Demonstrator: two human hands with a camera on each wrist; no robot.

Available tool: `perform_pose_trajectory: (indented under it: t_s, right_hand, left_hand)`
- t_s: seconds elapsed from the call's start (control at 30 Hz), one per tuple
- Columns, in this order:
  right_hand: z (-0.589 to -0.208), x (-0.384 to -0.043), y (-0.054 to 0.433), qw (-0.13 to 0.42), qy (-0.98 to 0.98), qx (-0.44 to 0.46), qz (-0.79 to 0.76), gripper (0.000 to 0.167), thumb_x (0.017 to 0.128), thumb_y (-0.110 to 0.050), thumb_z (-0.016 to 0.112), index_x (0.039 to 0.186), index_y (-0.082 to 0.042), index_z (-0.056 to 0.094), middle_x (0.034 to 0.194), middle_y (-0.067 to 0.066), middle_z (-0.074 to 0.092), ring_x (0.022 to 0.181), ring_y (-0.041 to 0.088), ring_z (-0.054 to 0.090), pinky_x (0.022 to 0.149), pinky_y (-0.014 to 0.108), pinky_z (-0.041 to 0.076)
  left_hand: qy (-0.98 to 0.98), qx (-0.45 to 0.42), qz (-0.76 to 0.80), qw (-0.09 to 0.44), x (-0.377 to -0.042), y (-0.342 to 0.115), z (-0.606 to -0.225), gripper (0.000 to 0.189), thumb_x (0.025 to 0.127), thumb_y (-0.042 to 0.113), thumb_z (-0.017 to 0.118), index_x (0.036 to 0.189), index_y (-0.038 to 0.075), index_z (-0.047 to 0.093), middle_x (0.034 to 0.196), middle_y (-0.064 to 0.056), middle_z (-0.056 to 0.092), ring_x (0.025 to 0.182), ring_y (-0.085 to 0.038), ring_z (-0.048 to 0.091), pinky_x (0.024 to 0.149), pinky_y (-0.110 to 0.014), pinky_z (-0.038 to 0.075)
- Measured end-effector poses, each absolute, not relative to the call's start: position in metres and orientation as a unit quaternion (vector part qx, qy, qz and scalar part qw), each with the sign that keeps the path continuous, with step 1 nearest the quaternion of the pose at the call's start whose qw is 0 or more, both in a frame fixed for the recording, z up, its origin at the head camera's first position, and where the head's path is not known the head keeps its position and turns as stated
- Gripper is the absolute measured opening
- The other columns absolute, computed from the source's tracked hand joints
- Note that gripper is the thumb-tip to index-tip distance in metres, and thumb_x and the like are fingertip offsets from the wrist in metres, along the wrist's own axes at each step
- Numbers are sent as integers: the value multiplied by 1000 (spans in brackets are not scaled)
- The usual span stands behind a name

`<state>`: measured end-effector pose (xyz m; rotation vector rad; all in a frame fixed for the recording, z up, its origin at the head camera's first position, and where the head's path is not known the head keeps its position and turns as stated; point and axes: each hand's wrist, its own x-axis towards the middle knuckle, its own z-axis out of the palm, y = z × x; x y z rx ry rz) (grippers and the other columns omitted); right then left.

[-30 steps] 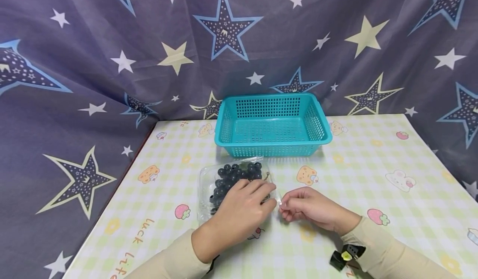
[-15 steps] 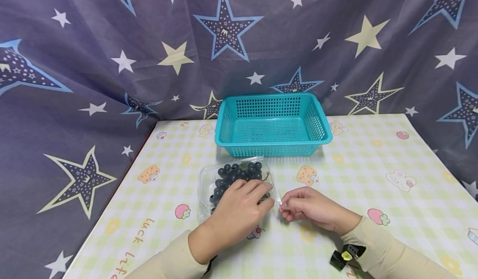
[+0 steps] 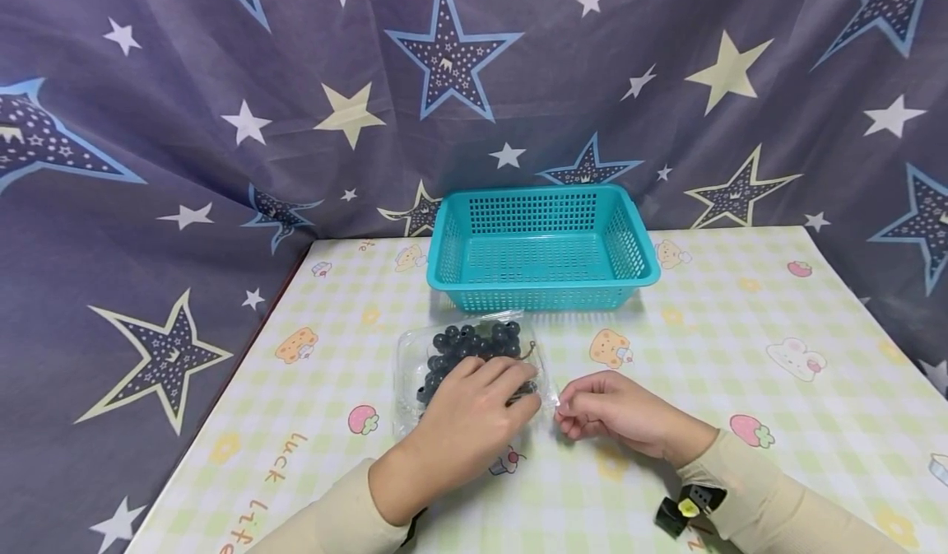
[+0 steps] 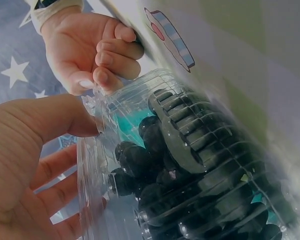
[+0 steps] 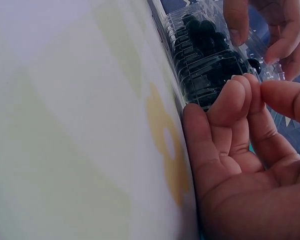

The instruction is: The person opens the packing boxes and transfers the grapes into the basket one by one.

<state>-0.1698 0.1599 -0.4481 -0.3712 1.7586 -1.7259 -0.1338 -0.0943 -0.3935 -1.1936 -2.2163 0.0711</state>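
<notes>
A clear plastic clamshell box (image 3: pixel 407 373) lies on the table, with dark grapes (image 3: pixel 448 340) and a bit of stem inside. My left hand (image 3: pixel 467 430) rests over its front right part, fingers loosely bent and spread. In the left wrist view, the left thumb (image 4: pixel 74 117) touches the box's edge and the other fingers lie along the lid side. At the box's right corner, my right hand (image 3: pixel 615 414) pinches the thin plastic rim between thumb and curled fingers. The left hand hides some of the grapes and the front of the box.
Behind the box stands a turquoise perforated basket (image 3: pixel 541 295) with nothing visible in it. A checked cloth with cartoon prints (image 3: pixel 741 323) covers the table. A dark curtain with stars (image 3: pixel 563 85) hangs along the back and left.
My left hand has shifted slightly left and toward me, its fingertips drawing back across the box. The right hand, the box and the basket stay in place.
</notes>
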Motion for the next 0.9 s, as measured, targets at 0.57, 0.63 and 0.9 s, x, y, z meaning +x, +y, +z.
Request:
perform_pose_trajectory:
  t_s: [0.57,0.63,0.9]
  right_hand:
    - [-449,-169,159,317,669,-140,-658,19,91,-2,53,97,3,70,93,9,73,82,15,69,79,29,62]
    - [-449,-169,159,317,668,-139,-659,19,91,-2,54,97,3,70,92,9,73,82,15,69,79,29,62]
    - [-447,-168,158,316,671,-135,-657,18,91,-2,54,96,3,70,91,9,72,82,15,69,79,29,62]
  left_hand:
    - [-837,-451,20,309,-132,-101,-396,18,96,14,61,102,22,75,127,-1,67,115,-19,64,76,-34,49]
    - [-838,-451,18,308,-132,-101,-396,18,98,14,59,102,22,74,127,-1,67,115,-19,64,76,-34,49]
    - [-838,-449,19,311,-131,-102,-396,26,101,16,49,102,23,74,125,0,68,113,-19,65,75,-34,48]
